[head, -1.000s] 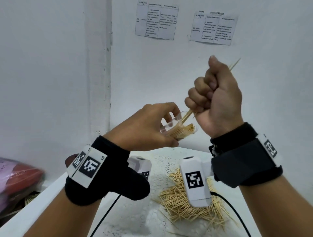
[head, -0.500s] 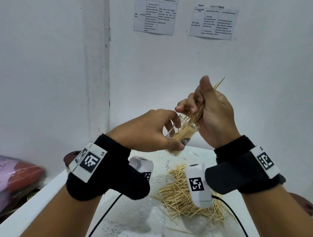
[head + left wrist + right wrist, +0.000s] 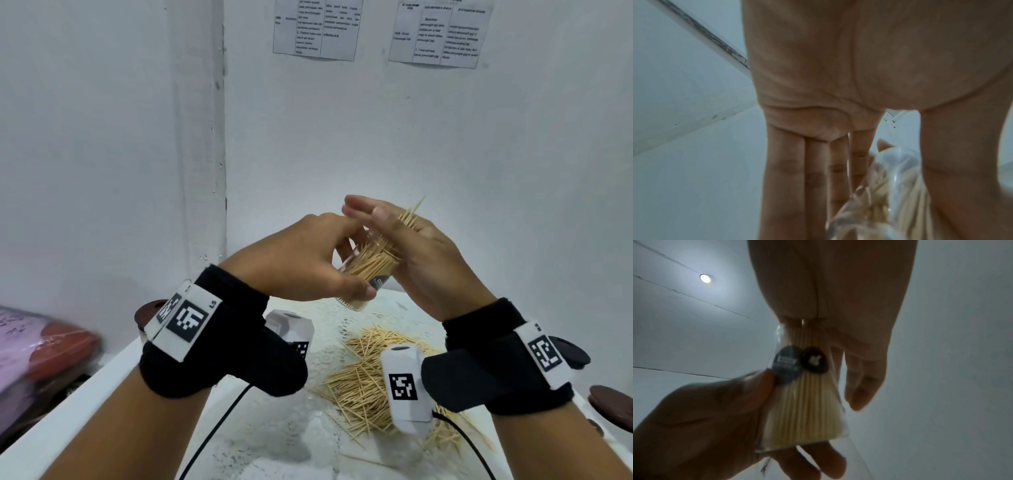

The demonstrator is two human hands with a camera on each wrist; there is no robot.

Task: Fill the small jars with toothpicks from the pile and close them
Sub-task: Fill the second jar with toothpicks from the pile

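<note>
My left hand (image 3: 354,272) grips a small clear jar (image 3: 371,265), tilted and held above the table. The jar is packed with toothpicks; some stick out of its mouth (image 3: 409,219). My right hand (image 3: 364,212) has straight fingers, and its palm presses on those protruding toothpicks. In the right wrist view the jar (image 3: 803,402) shows two round stickers, and the right fingers (image 3: 863,386) hang straight beside it. The left wrist view shows the jar (image 3: 896,186) between fingers (image 3: 818,170) and thumb. The loose toothpick pile (image 3: 363,377) lies on the table below. No lid is on the jar.
The white table (image 3: 274,438) sits in a wall corner. Dark brown round discs lie at its right edge (image 3: 613,407) and one at the left (image 3: 150,308). A pink and red bag (image 3: 37,349) lies off the table's left side.
My right hand was a fist around a bundle of toothpicks above the jar. It has come down and opened, and the bundle now sits deeper in the jar. Both hands are lower.
</note>
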